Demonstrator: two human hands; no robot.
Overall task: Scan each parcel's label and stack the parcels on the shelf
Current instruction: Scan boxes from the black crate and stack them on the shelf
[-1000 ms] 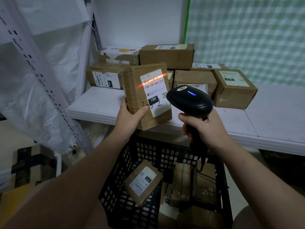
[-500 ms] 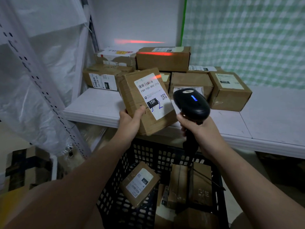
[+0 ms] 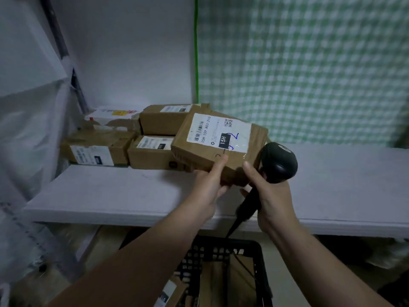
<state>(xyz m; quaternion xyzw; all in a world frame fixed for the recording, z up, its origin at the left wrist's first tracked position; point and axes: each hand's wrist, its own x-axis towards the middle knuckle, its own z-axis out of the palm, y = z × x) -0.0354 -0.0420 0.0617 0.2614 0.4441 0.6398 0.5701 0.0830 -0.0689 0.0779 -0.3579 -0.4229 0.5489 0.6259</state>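
Stacked parcels: I count four stacked parcels (image 3: 152, 155) at the back left of the white shelf (image 3: 110, 196), labels facing up or forward.
Left hand: the left hand (image 3: 210, 189) grips the near edge of the held parcel (image 3: 199, 155), thumb on top, fingers beneath.
Held parcel: brown carton, tilted, above the shelf and just right of the stack; I cannot tell whether they touch.
Label: the white label (image 3: 219, 131) faces up; I read "15H".
Crate: a black crate (image 3: 221, 247) below the shelf edge holds more cartons.
Right hand: the right hand (image 3: 272, 200) is wrapped round the handle of the barcode scanner (image 3: 280, 161).
Barcode scanner: black, head just right of the held parcel.
Backdrop: green checked cloth (image 3: 309, 74) on the right.
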